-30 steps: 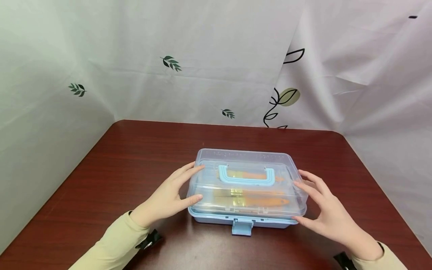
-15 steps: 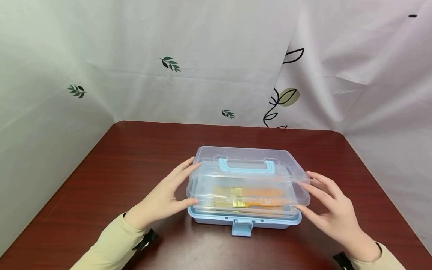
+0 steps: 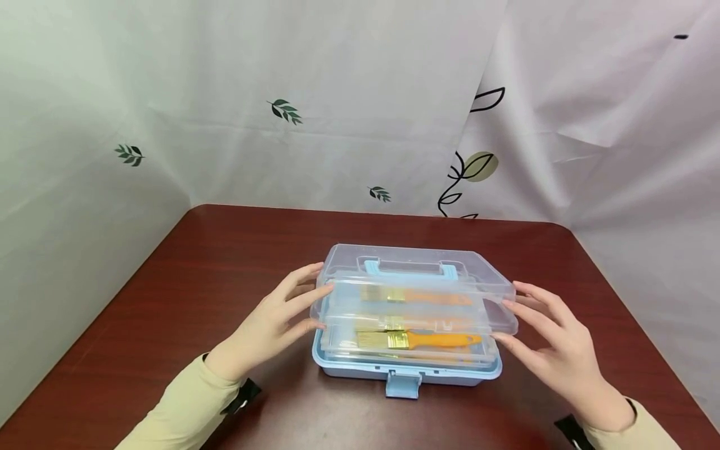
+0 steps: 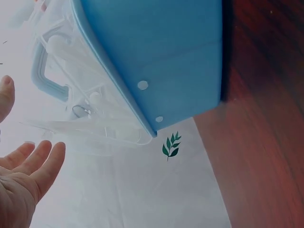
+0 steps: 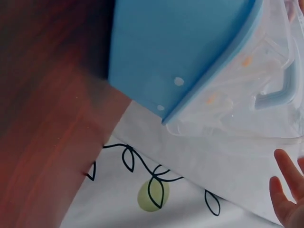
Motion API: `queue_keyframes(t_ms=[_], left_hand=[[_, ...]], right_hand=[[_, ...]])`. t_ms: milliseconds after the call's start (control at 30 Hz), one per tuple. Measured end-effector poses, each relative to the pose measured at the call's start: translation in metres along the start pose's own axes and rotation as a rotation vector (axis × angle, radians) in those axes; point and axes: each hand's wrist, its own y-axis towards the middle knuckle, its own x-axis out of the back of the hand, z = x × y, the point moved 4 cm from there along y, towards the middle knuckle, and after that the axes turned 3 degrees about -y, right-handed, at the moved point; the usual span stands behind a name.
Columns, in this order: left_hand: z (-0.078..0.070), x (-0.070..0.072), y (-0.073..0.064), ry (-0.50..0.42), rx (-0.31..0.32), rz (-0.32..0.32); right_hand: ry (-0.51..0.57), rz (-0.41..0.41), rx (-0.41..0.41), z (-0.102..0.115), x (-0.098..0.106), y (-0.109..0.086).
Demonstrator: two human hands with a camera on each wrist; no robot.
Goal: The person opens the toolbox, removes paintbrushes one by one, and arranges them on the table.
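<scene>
Partly raised clear lid (image 3: 416, 284); brushes (image 3: 419, 340) inside blue box (image 3: 360, 370).

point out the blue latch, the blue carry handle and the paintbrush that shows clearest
Blue latch (image 3: 402, 385): head view, middle of its flap.
Blue carry handle (image 4: 42, 83): left wrist view, its bend.
Paintbrush (image 3: 420, 340): head view, neck of its orange handle.

From my head, one camera looks forward and down, farther off, over the tabletop (image 3: 253, 281), the box (image 3: 360, 374), my left hand (image 3: 270, 319), my right hand (image 3: 562, 350) and the printed cloth (image 3: 337, 150) behind. Each wrist camera sits low and close, turned sideways, facing past its own end of the box towards that cloth. Both wrist views share the clear lid (image 3: 416, 287) and its handle (image 5: 275, 97).
</scene>
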Motion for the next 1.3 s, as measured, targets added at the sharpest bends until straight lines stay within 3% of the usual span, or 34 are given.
queue_keyframes(t_ms=[467,733,967,1300], left_hand=[[0.014,0.001,0.011,-0.054,0.073,-0.039],[0.025,0.002,0.022,-0.083,0.089,-0.080],[0.032,0.003,0.030,-0.070,0.155,-0.044],[0.041,0.009,0.045,-0.080,0.248,-0.059]], right_hand=[[-0.019,0.012,-0.086,-0.007,-0.003,0.021],[-0.064,0.039,-0.163,-0.022,-0.007,0.026],[-0.050,0.069,-0.234,-0.032,-0.011,0.028],[-0.051,0.071,-0.320,-0.040,-0.014,0.041]])
